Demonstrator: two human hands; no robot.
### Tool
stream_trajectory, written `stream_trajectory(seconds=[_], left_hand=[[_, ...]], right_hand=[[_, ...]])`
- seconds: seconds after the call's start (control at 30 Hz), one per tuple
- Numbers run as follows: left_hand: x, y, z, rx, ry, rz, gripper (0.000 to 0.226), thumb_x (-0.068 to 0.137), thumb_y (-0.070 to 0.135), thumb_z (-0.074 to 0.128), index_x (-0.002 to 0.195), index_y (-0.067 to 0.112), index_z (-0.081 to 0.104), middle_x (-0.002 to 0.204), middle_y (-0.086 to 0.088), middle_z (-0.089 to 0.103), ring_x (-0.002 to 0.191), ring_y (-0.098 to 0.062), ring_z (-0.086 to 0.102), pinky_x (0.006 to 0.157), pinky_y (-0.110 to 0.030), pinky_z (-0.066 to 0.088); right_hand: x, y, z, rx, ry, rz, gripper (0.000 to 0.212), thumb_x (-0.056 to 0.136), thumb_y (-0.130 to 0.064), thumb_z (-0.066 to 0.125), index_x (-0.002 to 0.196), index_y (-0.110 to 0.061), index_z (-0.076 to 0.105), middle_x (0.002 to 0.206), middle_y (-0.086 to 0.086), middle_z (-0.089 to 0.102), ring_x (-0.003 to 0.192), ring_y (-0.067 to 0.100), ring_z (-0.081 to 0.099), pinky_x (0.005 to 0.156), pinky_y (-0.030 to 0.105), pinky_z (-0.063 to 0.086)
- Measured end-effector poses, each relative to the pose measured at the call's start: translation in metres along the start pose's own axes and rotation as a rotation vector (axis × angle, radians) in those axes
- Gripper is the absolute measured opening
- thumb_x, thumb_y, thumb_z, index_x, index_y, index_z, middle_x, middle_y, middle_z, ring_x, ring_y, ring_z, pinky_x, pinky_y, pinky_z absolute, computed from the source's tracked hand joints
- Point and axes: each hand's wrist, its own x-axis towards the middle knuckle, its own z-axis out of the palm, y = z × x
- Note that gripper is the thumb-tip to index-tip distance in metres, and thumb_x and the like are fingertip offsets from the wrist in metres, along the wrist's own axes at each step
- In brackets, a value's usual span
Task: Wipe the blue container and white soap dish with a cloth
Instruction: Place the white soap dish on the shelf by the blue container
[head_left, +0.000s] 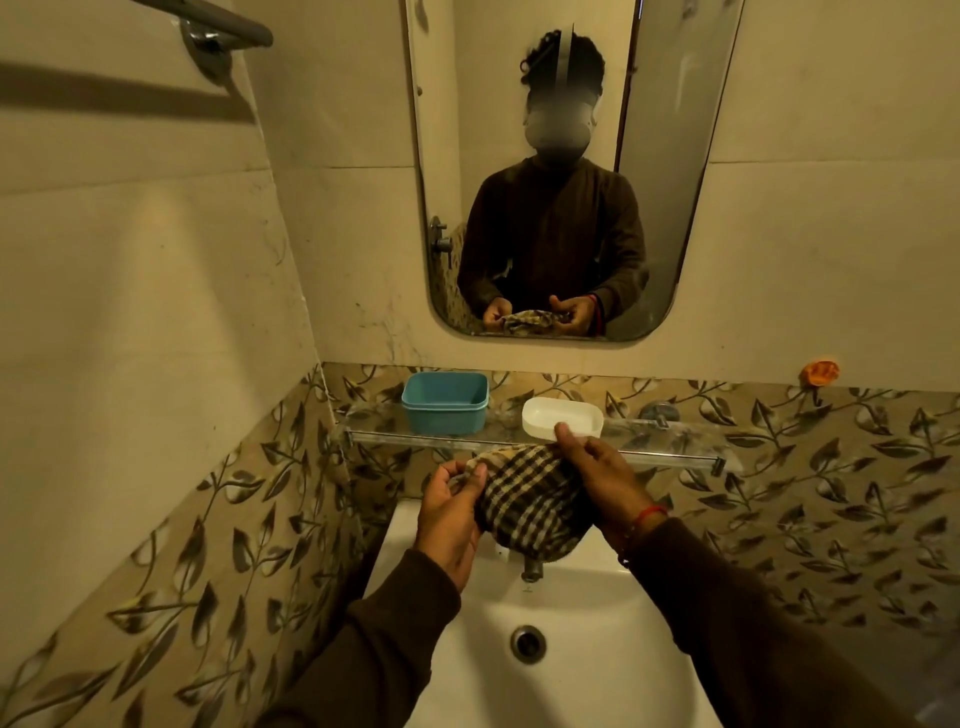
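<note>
A blue container stands open and upright on the left part of a glass shelf. To its right on the same shelf lies a white soap dish. Below the shelf, over the sink, both hands hold a bunched checked cloth. My left hand grips the cloth's left edge. My right hand grips its right side, with the thumb tip just in front of the soap dish's near rim. Neither hand holds the container or the dish.
A white sink with a drain and a tap lies under the cloth. A mirror hangs above the shelf. A towel rail sticks out at the top left. Leaf-patterned tiles cover the lower walls.
</note>
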Motion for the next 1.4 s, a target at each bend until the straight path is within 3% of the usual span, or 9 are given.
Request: stream_trajectory(seconds=[0.17, 0.33, 0.47, 0.6, 0.77, 1.03, 1.23, 1.3, 1.4], left_hand=[[0.003, 0.000, -0.011, 0.056, 0.092, 0.013, 0.020, 0.096, 0.015, 0.065, 0.114, 0.022, 0.061, 0.123, -0.013, 0.067, 0.106, -0.027, 0.069, 0.066, -0.032, 0.062], [0.005, 0.000, -0.024, 0.433, 0.244, 0.127, 0.048, 0.099, 0.014, 0.061, 0.143, 0.025, 0.043, 0.154, -0.011, 0.041, 0.133, -0.028, 0.047, 0.104, -0.041, 0.044], [-0.004, -0.010, -0.034, 0.480, 0.031, -0.030, 0.059, 0.096, 0.044, 0.063, 0.149, 0.026, 0.043, 0.148, -0.005, 0.052, 0.129, -0.024, 0.052, 0.109, -0.046, 0.042], [-0.001, -0.015, -0.041, 0.111, -0.062, -0.103, 0.058, 0.082, 0.034, 0.076, 0.134, 0.014, 0.061, 0.122, -0.014, 0.073, 0.111, -0.033, 0.070, 0.091, -0.050, 0.059], [0.010, 0.001, -0.056, -0.026, 0.016, -0.061, 0.058, 0.073, 0.014, 0.079, 0.129, 0.006, 0.062, 0.113, -0.017, 0.076, 0.101, -0.032, 0.074, 0.074, -0.040, 0.063], [0.016, 0.014, -0.072, -0.061, -0.107, -0.233, 0.029, 0.096, 0.005, 0.058, 0.124, -0.001, 0.064, 0.118, -0.025, 0.072, 0.102, -0.035, 0.073, 0.084, -0.043, 0.062], [0.034, 0.006, -0.087, 0.135, 0.055, -0.213, 0.036, 0.095, 0.011, 0.065, 0.131, 0.010, 0.062, 0.122, -0.015, 0.071, 0.114, -0.031, 0.065, 0.099, -0.049, 0.052], [0.039, 0.001, -0.098, 0.265, 0.161, -0.189, 0.037, 0.095, 0.018, 0.067, 0.132, 0.020, 0.060, 0.132, -0.008, 0.061, 0.127, -0.032, 0.053, 0.106, -0.052, 0.044], [0.041, -0.006, -0.113, 0.194, 0.163, -0.230, 0.027, 0.100, 0.018, 0.060, 0.127, 0.020, 0.062, 0.130, -0.008, 0.062, 0.120, -0.032, 0.058, 0.093, -0.048, 0.050]], right_hand=[[-0.004, 0.009, 0.004, -0.161, -0.234, 0.018, 0.046, 0.071, -0.026, 0.082, 0.113, -0.011, 0.067, 0.110, 0.011, 0.072, 0.104, 0.027, 0.067, 0.092, 0.046, 0.055], [0.008, 0.017, 0.016, -0.080, -0.072, -0.005, 0.026, 0.081, -0.016, 0.076, 0.106, -0.011, 0.070, 0.104, 0.012, 0.074, 0.104, 0.029, 0.067, 0.098, 0.050, 0.051], [0.013, 0.027, 0.034, -0.033, -0.039, -0.005, 0.022, 0.082, -0.014, 0.074, 0.104, -0.012, 0.069, 0.105, 0.013, 0.073, 0.105, 0.033, 0.066, 0.095, 0.050, 0.052], [0.016, 0.037, 0.050, 0.234, -0.232, 0.117, 0.031, 0.086, -0.011, 0.068, 0.115, -0.002, 0.064, 0.113, 0.023, 0.069, 0.109, 0.038, 0.065, 0.094, 0.049, 0.052], [0.026, 0.041, 0.060, -0.039, -0.169, -0.094, 0.018, 0.085, -0.016, 0.071, 0.100, -0.007, 0.069, 0.103, 0.013, 0.072, 0.103, 0.030, 0.067, 0.092, 0.042, 0.054], [0.052, 0.057, 0.054, 0.200, -0.490, 0.140, 0.018, 0.077, -0.013, 0.076, 0.090, -0.012, 0.064, 0.094, 0.013, 0.068, 0.092, 0.029, 0.064, 0.081, 0.046, 0.053], [0.073, 0.076, 0.059, 0.238, -0.411, 0.229, 0.025, 0.070, -0.008, 0.078, 0.090, -0.008, 0.064, 0.095, 0.016, 0.069, 0.089, 0.029, 0.068, 0.072, 0.042, 0.059], [0.080, 0.086, 0.064, 0.264, -0.344, 0.276, 0.025, 0.075, -0.008, 0.076, 0.098, -0.003, 0.066, 0.105, 0.020, 0.069, 0.097, 0.033, 0.067, 0.082, 0.047, 0.058], [0.093, 0.101, 0.073, 0.302, -0.257, 0.342, 0.034, 0.084, -0.005, 0.069, 0.117, 0.003, 0.062, 0.120, 0.025, 0.064, 0.115, 0.041, 0.060, 0.099, 0.058, 0.047]])
